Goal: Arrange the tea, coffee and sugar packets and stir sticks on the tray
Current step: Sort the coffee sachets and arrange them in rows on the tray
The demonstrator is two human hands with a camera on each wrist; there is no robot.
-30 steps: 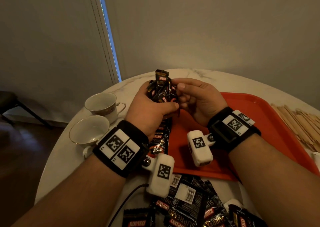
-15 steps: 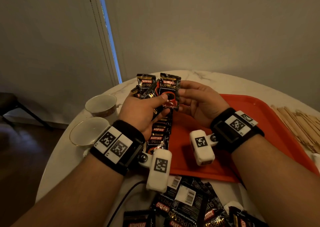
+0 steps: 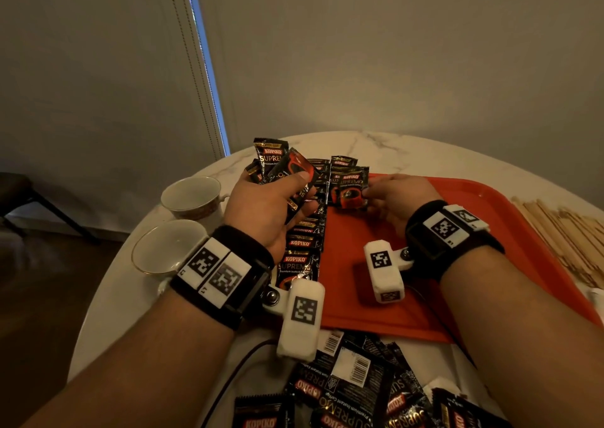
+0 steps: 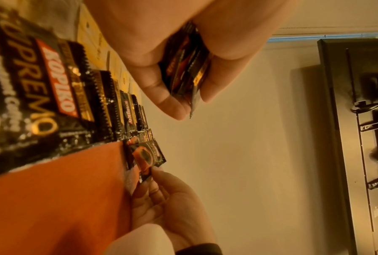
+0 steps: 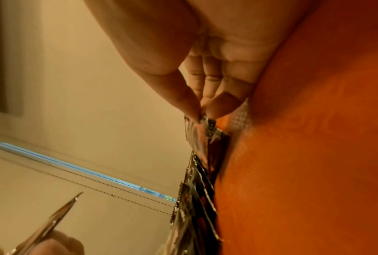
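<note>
two teacups [image 3: 191, 196], marble table [image 3: 392, 153], chair [image 3: 23, 192]

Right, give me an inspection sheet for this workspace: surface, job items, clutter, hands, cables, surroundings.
Surface: round white marble table, carrying an orange tray.
Job's things: row of coffee packets overlapping along the tray's left edge; loose packet pile at the near edge; wooden stir sticks right of the tray.
Clutter: two empty teacups left of the tray.
Grippers: left hand grips a bunch of packets; right hand pinches a single packet at the tray's far left.
Cables: dark cable below the left wrist.
Surroundings: plain wall, window blind, dark chair at left.
</note>
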